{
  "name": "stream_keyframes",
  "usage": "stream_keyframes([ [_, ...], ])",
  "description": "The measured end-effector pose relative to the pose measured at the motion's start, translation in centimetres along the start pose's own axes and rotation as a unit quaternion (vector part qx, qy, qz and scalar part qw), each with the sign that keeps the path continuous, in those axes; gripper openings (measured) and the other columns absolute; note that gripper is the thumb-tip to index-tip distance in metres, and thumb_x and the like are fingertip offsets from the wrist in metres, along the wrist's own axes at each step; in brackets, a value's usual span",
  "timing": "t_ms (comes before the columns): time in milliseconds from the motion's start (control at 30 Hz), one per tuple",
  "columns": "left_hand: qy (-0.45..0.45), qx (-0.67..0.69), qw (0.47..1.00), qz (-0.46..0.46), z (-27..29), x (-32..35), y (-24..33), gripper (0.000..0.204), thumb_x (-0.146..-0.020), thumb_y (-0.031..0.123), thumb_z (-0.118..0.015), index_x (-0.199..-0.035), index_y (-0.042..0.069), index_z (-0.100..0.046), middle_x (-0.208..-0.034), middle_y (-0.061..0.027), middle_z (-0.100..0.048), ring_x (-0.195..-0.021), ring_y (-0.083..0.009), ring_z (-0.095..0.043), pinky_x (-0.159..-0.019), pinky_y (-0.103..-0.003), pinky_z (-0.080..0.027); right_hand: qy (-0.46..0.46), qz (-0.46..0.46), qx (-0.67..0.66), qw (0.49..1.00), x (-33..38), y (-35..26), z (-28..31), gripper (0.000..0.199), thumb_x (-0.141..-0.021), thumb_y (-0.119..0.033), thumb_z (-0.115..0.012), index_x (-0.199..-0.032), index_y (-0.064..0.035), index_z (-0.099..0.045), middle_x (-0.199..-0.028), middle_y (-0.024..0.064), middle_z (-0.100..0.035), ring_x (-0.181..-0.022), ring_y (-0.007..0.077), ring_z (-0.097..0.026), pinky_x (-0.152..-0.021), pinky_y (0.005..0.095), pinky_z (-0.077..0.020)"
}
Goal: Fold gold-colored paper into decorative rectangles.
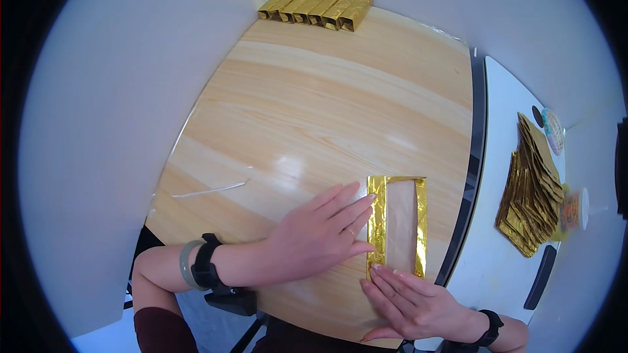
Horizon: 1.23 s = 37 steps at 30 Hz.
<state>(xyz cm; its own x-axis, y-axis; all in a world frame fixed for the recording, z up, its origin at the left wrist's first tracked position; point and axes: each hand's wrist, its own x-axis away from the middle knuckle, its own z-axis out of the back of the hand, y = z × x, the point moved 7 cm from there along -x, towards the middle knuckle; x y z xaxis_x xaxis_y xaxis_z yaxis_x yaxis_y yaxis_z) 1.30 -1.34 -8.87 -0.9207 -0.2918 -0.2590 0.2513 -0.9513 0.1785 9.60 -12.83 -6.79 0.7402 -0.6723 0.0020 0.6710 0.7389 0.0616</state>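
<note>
A sheet of gold foil paper (401,225) lies on the wooden table, its edges folded inward around a pale, plain middle. My left hand (320,232) reaches in from the left, fingers stretched out, with the fingertips and thumb touching the gold left edge. Across the sheet's lower end lies my right hand (412,304), its fingers extended and their tips on the bottom left corner. That hand hides the bottom edge of the sheet. Neither hand grasps anything.
Several folded gold foil pieces (316,8) stand in a row at the table's far left corner. On the white table to the right lies a fanned stack of gold paper (533,189), beside a patterned cup (575,209). A thin white strip (210,190) lies left.
</note>
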Motion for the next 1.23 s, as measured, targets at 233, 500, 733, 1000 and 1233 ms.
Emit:
stream_keyframes([
  [233, 0.008, -0.038, 0.999, 0.017, 0.3, -1.3, -0.4, 0.067, -0.081, 0.049, -0.066, -0.119, -0.005, -0.058, -0.128, -0.0178, -0.054, -0.127, -0.0379, -0.045, -0.101, -0.058, -0.037, 0.034, -0.009, -0.054, 0.998, -0.5, 0.4, 0.3, 0.074, -0.087, -0.064, -0.051, -0.119, 0.0023, -0.062, -0.113, 0.0177, -0.066, -0.112, 0.0235, -0.062, -0.111, 0.0340, -0.0325],
  [500, -0.047, -0.066, 0.997, 0.017, -0.3, -2.1, 0.3, 0.066, -0.081, 0.052, -0.062, -0.128, 0.006, -0.056, -0.135, -0.0185, -0.049, -0.137, -0.0361, -0.035, -0.098, -0.066, -0.034, 0.071, -0.020, -0.118, 0.990, -0.3, 1.3, 0.9, 0.065, -0.087, -0.059, -0.054, -0.116, -0.0013, -0.064, -0.113, 0.0146, -0.067, -0.112, 0.0249, -0.062, -0.109, 0.0374, -0.0345],
  [733, -0.140, -0.026, 0.989, -0.031, -0.7, -2.3, -2.4, 0.063, -0.087, 0.045, -0.059, -0.141, 0.016, -0.044, -0.154, -0.0116, -0.028, -0.146, -0.0349, -0.015, -0.100, -0.071, -0.028, 0.184, -0.275, -0.163, 0.930, 2.3, 10.8, 2.8, 0.044, -0.073, -0.006, -0.068, -0.116, -0.0052, -0.061, -0.112, 0.0085, -0.066, -0.107, 0.0270, -0.061, -0.099, 0.0377, -0.0434],
  [1000, -0.153, 0.067, 0.982, -0.092, 0.2, -3.2, -3.5, 0.057, -0.085, 0.028, -0.064, -0.139, 0.029, -0.047, -0.153, -0.0123, -0.026, -0.144, -0.0394, -0.015, -0.110, -0.066, -0.020, 0.164, -0.134, -0.131, 0.968, 1.3, 9.8, 0.4, 0.030, -0.067, -0.006, -0.069, -0.097, -0.0076, -0.069, -0.094, 0.0037, -0.067, -0.095, 0.0215, -0.064, -0.074, 0.0320, -0.0543],
  [1233, -0.187, 0.160, 0.965, -0.092, -0.6, -3.3, -3.3, 0.050, -0.086, 0.022, -0.064, -0.133, 0.032, -0.054, -0.137, -0.0083, -0.041, -0.133, -0.0334, -0.032, -0.112, -0.057, -0.025, 0.143, -0.147, -0.214, 0.955, 1.4, 9.3, -0.2, 0.027, -0.072, -0.007, -0.067, -0.097, -0.0146, -0.070, -0.107, 0.0067, -0.064, -0.101, 0.0248, -0.063, -0.076, 0.0307, -0.0550],
])
